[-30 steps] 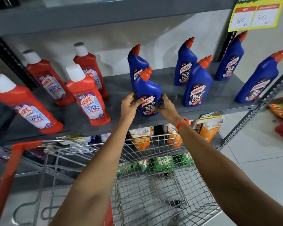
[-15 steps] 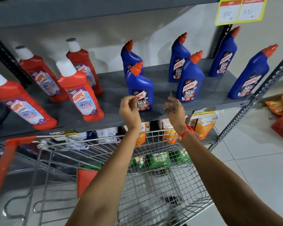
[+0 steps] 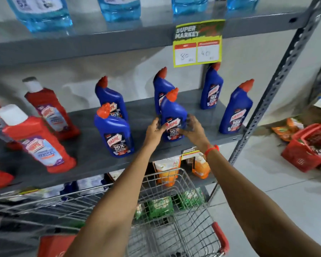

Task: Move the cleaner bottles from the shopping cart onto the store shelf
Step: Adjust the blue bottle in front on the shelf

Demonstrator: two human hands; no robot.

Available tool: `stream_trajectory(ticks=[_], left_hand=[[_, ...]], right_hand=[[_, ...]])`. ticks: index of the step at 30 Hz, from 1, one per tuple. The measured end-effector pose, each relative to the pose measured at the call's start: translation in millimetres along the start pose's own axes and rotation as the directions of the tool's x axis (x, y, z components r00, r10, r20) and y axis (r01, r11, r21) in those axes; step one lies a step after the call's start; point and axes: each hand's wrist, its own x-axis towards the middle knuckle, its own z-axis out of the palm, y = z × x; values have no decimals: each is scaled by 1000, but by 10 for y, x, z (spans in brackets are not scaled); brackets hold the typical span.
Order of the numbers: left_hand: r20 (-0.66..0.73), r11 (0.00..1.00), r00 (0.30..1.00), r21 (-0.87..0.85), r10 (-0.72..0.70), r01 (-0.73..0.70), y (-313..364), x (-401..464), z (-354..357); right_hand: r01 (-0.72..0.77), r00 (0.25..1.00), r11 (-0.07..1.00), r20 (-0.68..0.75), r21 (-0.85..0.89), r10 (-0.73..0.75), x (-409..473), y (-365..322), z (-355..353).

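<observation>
Both hands, left (image 3: 154, 129) and right (image 3: 192, 129), clasp a blue bottle (image 3: 173, 115) standing near the front edge of the shelf (image 3: 85, 160), above the cart (image 3: 174, 219), so a careless nudge could tip it off or against its rear neighbour (image 3: 160, 86).

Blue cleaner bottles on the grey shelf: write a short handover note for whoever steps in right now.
Left hand and right hand cup the blue plastic cleaner bottle with the orange cap, upright on the grey metal shelf.
Five other blue bottles and the red bottles with white caps stand there too.
The wire shopping cart shows no bottles in its visible part.
Left: let go, check the cart.
</observation>
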Motion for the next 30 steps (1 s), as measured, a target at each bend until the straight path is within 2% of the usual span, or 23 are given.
stream_trajectory(ticks=[2,6,11,17,30], left_hand=[[-35,1000,999,-2,-29,29,-22,8,38],[-104,999,994,35,-20,24,-13,6,133],[-92,998,996,58,-16,21,76,-45,247],[-78,997,997,78,-11,17,107,-100,207],[-47,997,999,80,-3,6,121,-266,181]], right_hand=[[24,997,997,70,-67,-19,83,11,-3],[21,999,996,40,-88,-18,166,27,-60],[-16,998,999,65,-50,19,158,67,-214],[-5,998,997,66,-83,11,40,-12,-229],[-49,995,999,87,11,47,-199,-52,-232]])
